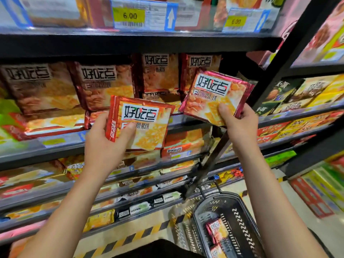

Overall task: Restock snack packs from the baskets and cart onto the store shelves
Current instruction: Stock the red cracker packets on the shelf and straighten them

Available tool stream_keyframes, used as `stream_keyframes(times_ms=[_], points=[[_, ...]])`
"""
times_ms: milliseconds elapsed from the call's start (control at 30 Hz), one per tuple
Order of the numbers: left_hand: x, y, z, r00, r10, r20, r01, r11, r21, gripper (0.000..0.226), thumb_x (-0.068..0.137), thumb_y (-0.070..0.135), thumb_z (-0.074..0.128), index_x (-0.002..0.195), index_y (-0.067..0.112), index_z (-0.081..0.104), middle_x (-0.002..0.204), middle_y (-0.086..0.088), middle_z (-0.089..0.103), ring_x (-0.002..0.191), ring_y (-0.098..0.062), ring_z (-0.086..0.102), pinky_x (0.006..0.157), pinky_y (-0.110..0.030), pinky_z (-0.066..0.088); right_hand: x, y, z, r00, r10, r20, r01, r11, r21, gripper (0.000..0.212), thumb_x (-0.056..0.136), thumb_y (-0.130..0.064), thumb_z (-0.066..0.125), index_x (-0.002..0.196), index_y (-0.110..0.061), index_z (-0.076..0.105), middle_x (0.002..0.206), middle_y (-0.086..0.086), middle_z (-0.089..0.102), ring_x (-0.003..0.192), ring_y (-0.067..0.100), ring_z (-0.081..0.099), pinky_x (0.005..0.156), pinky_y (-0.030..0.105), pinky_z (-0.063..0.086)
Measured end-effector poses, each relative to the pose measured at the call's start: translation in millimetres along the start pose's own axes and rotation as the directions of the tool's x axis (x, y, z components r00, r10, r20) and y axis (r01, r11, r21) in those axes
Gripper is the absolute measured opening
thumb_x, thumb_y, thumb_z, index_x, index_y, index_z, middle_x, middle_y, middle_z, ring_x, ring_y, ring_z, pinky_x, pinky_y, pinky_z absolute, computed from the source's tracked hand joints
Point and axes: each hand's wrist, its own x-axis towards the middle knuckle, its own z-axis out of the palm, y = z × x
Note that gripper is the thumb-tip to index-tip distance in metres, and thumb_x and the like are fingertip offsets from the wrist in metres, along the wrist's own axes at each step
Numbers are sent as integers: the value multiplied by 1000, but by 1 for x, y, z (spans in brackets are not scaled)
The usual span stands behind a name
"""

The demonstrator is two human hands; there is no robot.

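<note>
Snack packs: two in hand, both raised in front of the middle shelf (61, 146). Red pack (139, 123) gripped by left hand (106, 144), thumb across its front lower left, fingers curled behind its left edge. Pink pack (216, 97) held by right hand (237, 123), thumb on the front, fingers wrapped round the lower right corner, pack tilted, its top toward the shelf slot at the right end. Neither pack is on the shelf yet. Behind them, shelved packs (104, 84) of the same brand stand in rows, more lying flat beneath. Black basket (229, 226) on the floor lower right, a few packs left inside. Price tag (130, 15) on the shelf rail above.

Risks, judged: pink pack held by one corner only, could pivot or slip when pushed in. Slot beside the black upright (279, 67) looks tight; pack edge may catch it. Red and pink are different variants, so misplacing into the wrong row is possible. Pushing in could topple standing packs.
</note>
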Motion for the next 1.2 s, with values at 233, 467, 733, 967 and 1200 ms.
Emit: stream_keyframes(times_ms=[233, 467, 733, 967, 1200], points=[[3, -10, 9, 998, 14, -66, -12, 1000, 23, 24, 94, 26, 73, 111, 35, 59, 89, 41, 64, 80, 13, 61, 71, -6, 46, 47, -6, 26, 995, -88, -40, 80, 983, -166, 23, 90, -44, 75, 105, -27, 69, 100, -11, 74, 93, 4, 71, 86, 35, 59], [4, -10, 13, 996, -24, -91, 29, 998, 57, 19, 95, 29, 71, 110, 34, 61, 88, 38, 66, 81, 15, 60, 71, -10, 44, 80, 6, 36, 988, -145, -48, 118, 926, -359, 33, 91, -34, 76, 108, -10, 60, 100, 0, 67, 87, 15, 62, 63, 18, 39], [4, -3, 19, 992, -58, -108, 71, 990, 120, 15, 97, 28, 70, 110, 30, 63, 95, 16, 66, 83, 2, 61, 73, -21, 47, 96, 17, 35, 960, -259, -106, 154, 803, -576, 68, 85, -38, 82, 133, -5, 48, 139, 13, 45, 131, 32, 44, 104, 37, 42], [6, 6, 22, 988, -118, -98, 127, 987, 97, 12, 98, 22, 68, 100, 34, 66, 94, 14, 69, 84, -6, 65, 75, -32, 51, 71, 31, 35, 849, -479, 221, 500, 596, -628, 30, 98, -38, 63, 114, -13, 69, 115, 10, 55, 105, 32, 49, 86, 40, 47], [5, 11, 24, 989, -118, -92, 127, 988, 92, 8, 92, 34, 69, 100, 37, 67, 94, 13, 73, 90, -15, 70, 90, -52, 57, 55, 30, 39, 828, -250, 503, 559, 445, -700, 55, 103, -61, 35, 146, -28, 49, 152, 18, 37, 142, 43, 29, 113, 56, 34]])
